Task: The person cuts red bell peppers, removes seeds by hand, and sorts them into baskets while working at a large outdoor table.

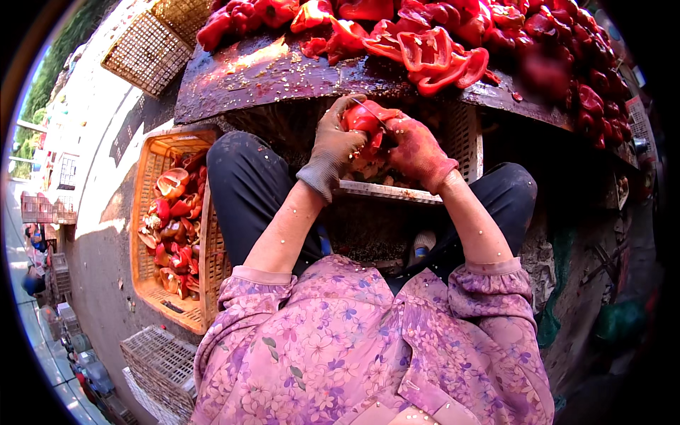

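My left hand [339, 139], in a stained knit glove, grips a red bell pepper [364, 119] from its left side. Against the pepper's right side is my right hand [417, 149], in a red-stained glove, closed around a small knife whose handle is hidden. The thin knife blade [372, 109] crosses the pepper's upper surface. Both hands are between my knees, just before the near edge of a wet wooden table [255, 79]. Beneath them sits a pale plastic crate [390, 192] holding scraps that are partly hidden by my hands.
Cut red peppers [441, 53] lie near the table edge, with a heap of peppers [589, 101] at right. An orange crate [141, 212] of pepper pieces stands beside my left knee. Other plastic crates [143, 58] are at upper left, and another crate [159, 361] lies at lower left.
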A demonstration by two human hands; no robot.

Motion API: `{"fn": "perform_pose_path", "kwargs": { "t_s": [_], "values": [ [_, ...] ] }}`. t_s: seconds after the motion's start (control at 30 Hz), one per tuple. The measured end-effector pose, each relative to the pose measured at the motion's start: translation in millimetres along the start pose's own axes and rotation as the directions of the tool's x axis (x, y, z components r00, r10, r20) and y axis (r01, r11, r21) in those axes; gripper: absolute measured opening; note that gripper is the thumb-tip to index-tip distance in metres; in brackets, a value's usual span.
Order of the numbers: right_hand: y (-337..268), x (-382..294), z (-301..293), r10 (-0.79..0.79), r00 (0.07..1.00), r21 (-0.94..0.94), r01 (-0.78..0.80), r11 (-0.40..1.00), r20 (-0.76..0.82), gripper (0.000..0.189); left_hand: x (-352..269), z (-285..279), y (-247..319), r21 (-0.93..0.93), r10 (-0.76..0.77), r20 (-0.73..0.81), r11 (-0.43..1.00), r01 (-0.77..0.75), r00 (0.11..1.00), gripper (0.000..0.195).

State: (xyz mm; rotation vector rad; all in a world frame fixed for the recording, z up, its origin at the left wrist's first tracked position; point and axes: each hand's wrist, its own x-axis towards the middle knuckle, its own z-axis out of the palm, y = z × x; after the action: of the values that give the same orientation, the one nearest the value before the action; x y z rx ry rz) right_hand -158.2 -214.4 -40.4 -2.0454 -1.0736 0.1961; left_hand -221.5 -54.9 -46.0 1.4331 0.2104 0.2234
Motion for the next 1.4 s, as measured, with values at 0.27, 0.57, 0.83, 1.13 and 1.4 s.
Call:
{"fn": "perform_pose_path", "kwargs": {
  "t_s": [0.27, 0.57, 0.83, 1.13, 1.4],
  "values": [
    [-18.5, -4.8, -11.7, 0.049, 0.995, -0.09, -0.041, 0.995, 0.089, 0.04, -2.0, -10.5, -8.2, -0.154, -0.101, 0.038, 0.982, 0.106, 0.994, 0.055],
    [-30.8, -9.5, -10.0, 0.033, 0.999, -0.256, -0.036, 0.966, -0.017, 0.039, -4.0, -16.5, -11.9, -0.398, -0.145, 0.124, 0.899, 0.183, 0.982, 0.06],
    [-23.0, -6.0, -3.9, -0.17, 0.968, -0.399, 0.083, 0.913, -0.186, 0.036, -28.3, 37.8, 12.0, -0.282, -0.274, -0.19, 0.935, 0.215, 0.943, 0.059],
    [-15.5, -7.9, -29.1, 0.173, 0.966, 0.34, -0.23, 0.912, 0.191, 0.032, -11.1, 1.2, 3.1, -0.154, -0.087, 0.094, 0.983, 0.101, 0.992, 0.059],
    [-21.0, -6.5, -25.1, 0.24, 0.952, 0.35, -0.293, 0.89, 0.189, 0.032, -14.4, 2.8, -6.2, -0.057, -0.086, -0.098, 0.995, 0.081, 0.991, 0.06]
  ]
}}
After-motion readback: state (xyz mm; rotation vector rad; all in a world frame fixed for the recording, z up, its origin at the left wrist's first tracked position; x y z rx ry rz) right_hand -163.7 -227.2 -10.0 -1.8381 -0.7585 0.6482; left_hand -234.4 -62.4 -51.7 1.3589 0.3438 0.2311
